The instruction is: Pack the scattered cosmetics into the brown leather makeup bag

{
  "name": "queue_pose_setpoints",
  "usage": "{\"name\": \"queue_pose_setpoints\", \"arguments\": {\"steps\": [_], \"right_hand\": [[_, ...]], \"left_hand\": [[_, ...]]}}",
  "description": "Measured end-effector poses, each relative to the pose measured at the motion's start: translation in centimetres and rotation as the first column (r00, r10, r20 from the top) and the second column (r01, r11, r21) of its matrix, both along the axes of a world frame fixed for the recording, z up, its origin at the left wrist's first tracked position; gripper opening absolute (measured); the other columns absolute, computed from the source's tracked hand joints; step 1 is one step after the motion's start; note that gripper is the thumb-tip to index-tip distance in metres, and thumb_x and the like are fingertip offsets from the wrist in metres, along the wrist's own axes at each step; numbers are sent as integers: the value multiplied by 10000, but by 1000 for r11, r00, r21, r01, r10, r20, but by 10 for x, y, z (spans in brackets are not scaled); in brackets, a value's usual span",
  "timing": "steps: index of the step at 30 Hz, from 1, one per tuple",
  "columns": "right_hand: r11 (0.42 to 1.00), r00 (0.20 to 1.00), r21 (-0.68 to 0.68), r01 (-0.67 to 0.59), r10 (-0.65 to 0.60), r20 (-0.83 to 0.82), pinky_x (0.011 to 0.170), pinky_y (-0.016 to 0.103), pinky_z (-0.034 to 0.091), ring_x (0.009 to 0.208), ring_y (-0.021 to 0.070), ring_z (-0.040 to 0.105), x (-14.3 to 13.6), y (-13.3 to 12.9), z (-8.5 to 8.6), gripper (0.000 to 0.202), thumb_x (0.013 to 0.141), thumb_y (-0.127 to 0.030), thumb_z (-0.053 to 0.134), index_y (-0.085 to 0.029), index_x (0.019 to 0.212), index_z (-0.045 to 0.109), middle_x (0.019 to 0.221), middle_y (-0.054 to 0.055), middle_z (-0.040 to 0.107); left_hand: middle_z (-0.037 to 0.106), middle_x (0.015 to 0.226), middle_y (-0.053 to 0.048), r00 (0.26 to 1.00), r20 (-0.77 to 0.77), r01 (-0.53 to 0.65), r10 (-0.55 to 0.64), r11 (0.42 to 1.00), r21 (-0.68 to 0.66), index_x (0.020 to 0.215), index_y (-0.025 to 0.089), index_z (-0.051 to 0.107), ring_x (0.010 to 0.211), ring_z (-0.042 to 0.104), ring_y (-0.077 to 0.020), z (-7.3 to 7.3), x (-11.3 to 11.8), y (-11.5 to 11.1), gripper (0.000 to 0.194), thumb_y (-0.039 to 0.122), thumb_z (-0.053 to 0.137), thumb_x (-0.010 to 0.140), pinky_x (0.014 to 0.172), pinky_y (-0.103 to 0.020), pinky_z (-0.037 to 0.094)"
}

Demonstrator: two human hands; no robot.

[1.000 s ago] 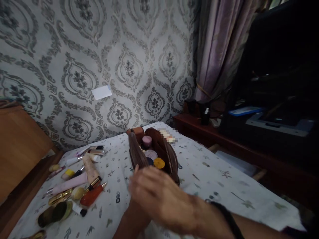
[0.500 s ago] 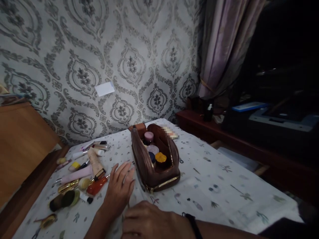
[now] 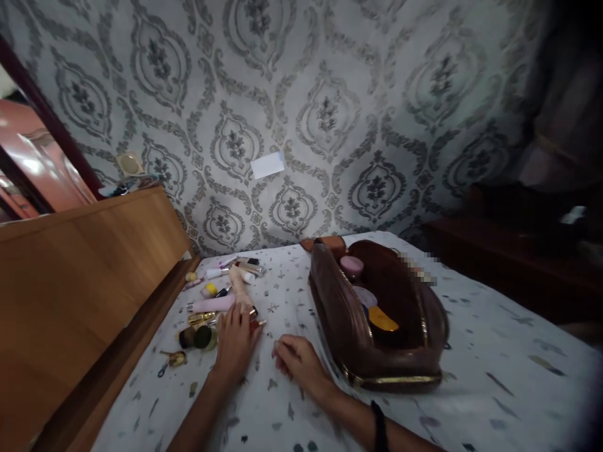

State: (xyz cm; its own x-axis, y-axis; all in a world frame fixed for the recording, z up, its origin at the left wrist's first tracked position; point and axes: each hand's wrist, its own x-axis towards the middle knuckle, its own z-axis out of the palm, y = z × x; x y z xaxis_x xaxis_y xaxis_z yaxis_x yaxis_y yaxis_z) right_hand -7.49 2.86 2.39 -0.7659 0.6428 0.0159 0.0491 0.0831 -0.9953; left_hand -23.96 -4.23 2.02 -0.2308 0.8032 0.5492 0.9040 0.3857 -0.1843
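Note:
My left hand [image 3: 234, 336] reaches over the near right side of a group of cosmetics, fingers stretched out and touching or just above them. It partly covers a red-orange item [image 3: 255, 326]. A beige tube [image 3: 239, 285], a pink tube [image 3: 214, 305], a gold tube [image 3: 201, 318] and a dark green round item [image 3: 203, 338] lie around its fingertips. My right hand [image 3: 301, 367] is low over the bed cloth, fingers loosely bent, with nothing visible in it. To its right stands an unzipped brown cosmetic bag [image 3: 339, 320], holding a pink-lidded jar [image 3: 351, 267] and a yellow-lidded jar [image 3: 382, 319].
A wooden board [image 3: 94, 276] borders the left side of the patterned white cloth [image 3: 282, 414]. A smaller brown case [image 3: 330, 245] lies behind the bag. Dark red furniture [image 3: 480, 270] stands at the right. The patterned wall closes off the back.
My left hand has moved away from the bag, leftward onto the cosmetics. My right hand now rests apart from it, nearer the bag. The view has turned left.

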Motion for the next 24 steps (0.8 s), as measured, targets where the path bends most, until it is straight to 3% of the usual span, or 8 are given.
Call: {"name": "queue_pose_setpoints", "arguments": {"steps": [3,7,10,13,20,24], "right_hand": [[995,999,97,-26,29,-36,502,227,339,570,140,492,5,0,-6,368,856,-501,477,-178,710,575,609,3,541],[995,998,81,-57,58,-10,512,239,336,562,139,482,9,0,-6,403,857,-542,463,-186,685,542,607,3,530],[995,997,62,-72,73,-8,497,244,318,546,139,464,7,0,-6,411,844,-570,474,-198,677,523,600,3,527],[996,997,60,-73,74,-13,495,249,313,556,145,465,6,0,-7,410,843,-576,487,-205,669,508,601,6,531],[992,993,49,-113,114,-10,522,251,335,555,139,474,8,1,-5,425,858,-575,471,-190,686,526,613,4,533],[994,994,43,-102,103,-31,532,253,356,567,141,482,8,2,-6,426,865,-564,484,-190,667,529,605,-1,526]], "left_hand": [[662,1266,-167,995,96,-25,33,996,-85,1304,155,558,1212,585,-328,1,-2,-3,399,374,512,974,1055,-578,391],[706,1131,-99,969,245,11,32,985,-170,1205,212,607,1100,625,-283,24,-3,1,307,384,463,996,1022,-509,412],[690,1133,-118,936,325,-57,135,970,-237,1136,187,626,1125,605,-288,44,-14,16,285,337,424,1002,975,-445,438],[646,1203,-165,898,369,-145,239,953,-265,1246,157,574,1169,581,-304,55,-30,40,330,285,419,985,954,-419,446],[629,1206,-190,772,560,-189,302,949,-250,1265,170,566,1138,599,-334,47,-55,82,383,298,523,907,910,-423,459],[676,979,-83,645,742,-140,185,982,-123,1097,202,617,1009,627,-268,43,-69,87,266,227,580,835,842,-346,478]]}}
